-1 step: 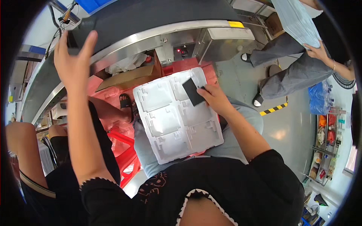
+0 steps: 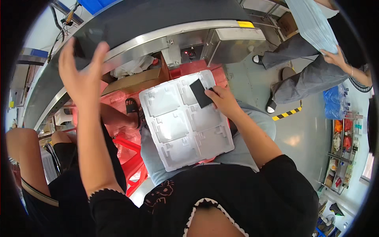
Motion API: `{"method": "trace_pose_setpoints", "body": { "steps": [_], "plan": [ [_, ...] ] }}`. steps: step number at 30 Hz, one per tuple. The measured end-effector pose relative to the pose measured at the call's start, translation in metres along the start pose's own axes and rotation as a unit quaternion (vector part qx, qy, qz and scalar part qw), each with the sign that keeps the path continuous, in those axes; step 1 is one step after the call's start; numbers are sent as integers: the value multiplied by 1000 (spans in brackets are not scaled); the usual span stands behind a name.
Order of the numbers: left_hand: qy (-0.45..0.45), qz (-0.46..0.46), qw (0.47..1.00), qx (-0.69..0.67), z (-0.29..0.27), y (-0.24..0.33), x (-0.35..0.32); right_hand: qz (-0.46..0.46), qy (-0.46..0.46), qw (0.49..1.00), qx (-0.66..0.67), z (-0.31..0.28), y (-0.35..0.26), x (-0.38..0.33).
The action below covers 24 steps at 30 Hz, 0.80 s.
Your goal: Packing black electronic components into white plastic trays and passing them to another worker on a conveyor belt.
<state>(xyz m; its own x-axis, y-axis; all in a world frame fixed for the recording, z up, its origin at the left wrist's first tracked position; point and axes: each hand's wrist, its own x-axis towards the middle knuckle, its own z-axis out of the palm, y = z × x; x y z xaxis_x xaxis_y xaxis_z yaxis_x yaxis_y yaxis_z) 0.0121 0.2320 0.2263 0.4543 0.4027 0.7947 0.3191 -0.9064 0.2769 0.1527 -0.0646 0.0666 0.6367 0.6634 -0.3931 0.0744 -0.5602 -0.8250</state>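
Observation:
A white moulded plastic tray (image 2: 170,126) with several shallow compartments lies across my lap. My right hand (image 2: 224,100) pinches a flat black rectangular piece (image 2: 201,94) by one edge, above the tray's upper right compartments. Out to the left, my left hand (image 2: 81,77) is raised beside the conveyor's metal edge, thumb and fingers spread. Nothing solid shows in it, though motion blurs its fingertips.
A dark conveyor belt (image 2: 158,19) with a metal rim (image 2: 146,38) curves across the far side. Below it stands a cardboard box (image 2: 136,82) holding clear plastic. A person in grey trousers (image 2: 298,81) holds pale sheets (image 2: 313,24) at right; another person sits at left.
My left hand has moved slightly right and toward me, staying spread. The right hand has shifted a little to the left with the black piece. The tray has hardly moved.

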Motion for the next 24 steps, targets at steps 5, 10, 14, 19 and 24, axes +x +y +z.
{"method": "trace_pose_setpoints", "body": {
  "steps": [5, 10, 14, 19, 24],
  "plan": [
    [-201, 77, 974, -66, -19, 54, -100, -99, 142, 914, -367, 18, 19, 25],
    [-373, 5, 926, -66, 17, 29, -176, -83, 180, 910, -363, 36, 0, 0],
    [-466, 42, 883, -33, 33, 15, -207, -263, 144, 865, -403, 59, 26, -20],
    [-463, 45, 885, -12, 41, 15, -221, -290, 147, 854, -407, 63, 41, -30],
    [-406, 3, 914, 18, 51, 22, -232, -306, 115, 874, -360, 52, 45, -31]
  ]
}}
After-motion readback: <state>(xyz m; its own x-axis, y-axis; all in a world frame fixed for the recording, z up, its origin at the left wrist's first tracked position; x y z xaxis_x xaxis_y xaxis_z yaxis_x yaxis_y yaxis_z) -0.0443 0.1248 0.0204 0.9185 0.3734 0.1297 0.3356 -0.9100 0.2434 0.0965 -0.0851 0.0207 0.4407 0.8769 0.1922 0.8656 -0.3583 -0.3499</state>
